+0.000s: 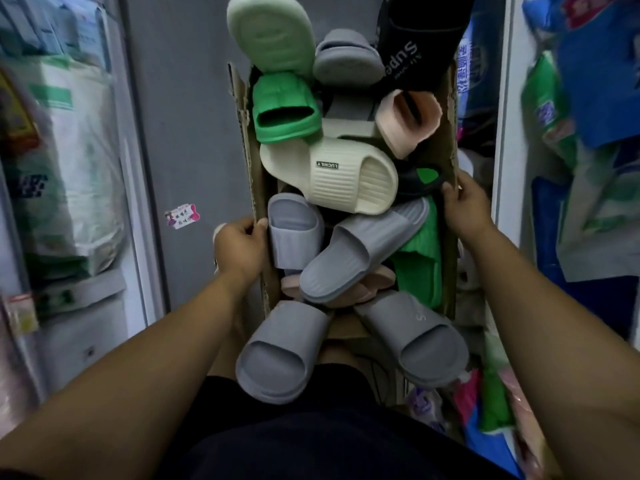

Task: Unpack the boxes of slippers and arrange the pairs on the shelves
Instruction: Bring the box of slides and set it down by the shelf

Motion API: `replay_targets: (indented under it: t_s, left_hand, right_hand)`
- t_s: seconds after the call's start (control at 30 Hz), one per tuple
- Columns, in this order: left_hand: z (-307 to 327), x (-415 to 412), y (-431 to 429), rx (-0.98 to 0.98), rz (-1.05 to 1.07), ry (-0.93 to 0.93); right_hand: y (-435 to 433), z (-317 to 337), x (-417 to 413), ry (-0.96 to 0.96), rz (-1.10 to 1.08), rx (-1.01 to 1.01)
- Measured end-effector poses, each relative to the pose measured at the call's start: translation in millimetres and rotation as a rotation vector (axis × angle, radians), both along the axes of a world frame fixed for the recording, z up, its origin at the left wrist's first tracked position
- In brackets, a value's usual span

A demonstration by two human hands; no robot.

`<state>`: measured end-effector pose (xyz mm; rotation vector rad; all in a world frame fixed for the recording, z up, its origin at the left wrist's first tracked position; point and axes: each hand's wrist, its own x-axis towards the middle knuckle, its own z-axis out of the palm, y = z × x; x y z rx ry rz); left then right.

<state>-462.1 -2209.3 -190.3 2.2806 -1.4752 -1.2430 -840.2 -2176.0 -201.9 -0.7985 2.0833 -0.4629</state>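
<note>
The cardboard box [254, 181], heaped with slippers, sits between both hands. The left hand [239, 249] curls round its left wall, thumb beside a grey slipper [294, 233], while the right hand [465, 206] clasps the right wall. A cream slipper [332, 174] lies between them.

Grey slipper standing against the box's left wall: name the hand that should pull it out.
Left, probably. The left hand grips the box wall right beside that grey slipper, its thumb almost touching it. The right hand holds the opposite wall, with the cream slipper and others piled between.
</note>
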Motion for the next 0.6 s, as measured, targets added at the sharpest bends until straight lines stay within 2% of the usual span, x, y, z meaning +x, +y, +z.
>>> replay_targets:
  t_s: [0.1, 0.23, 0.33, 0.43, 0.6]
  left_hand:
    - [10, 4, -3, 0.081, -0.029, 0.026]
    - [33, 5, 2, 0.276, -0.028, 0.132]
    - [49, 6, 19, 0.617, -0.032, -0.002]
    - [63, 12, 43, 0.878, 0.004, -0.032]
    - [59, 22, 70, 0.874, -0.006, 0.094]
  right_hand:
    - [-1, 19, 5, -0.060, 0.026, 0.063]
    - [22, 51, 16, -0.079, -0.063, 0.175]
    - [57, 83, 30, -0.063, -0.070, 0.243]
    - [101, 105, 46, -0.103, -0.131, 0.331]
    - [156, 109, 76, -0.205, -0.212, 0.403]
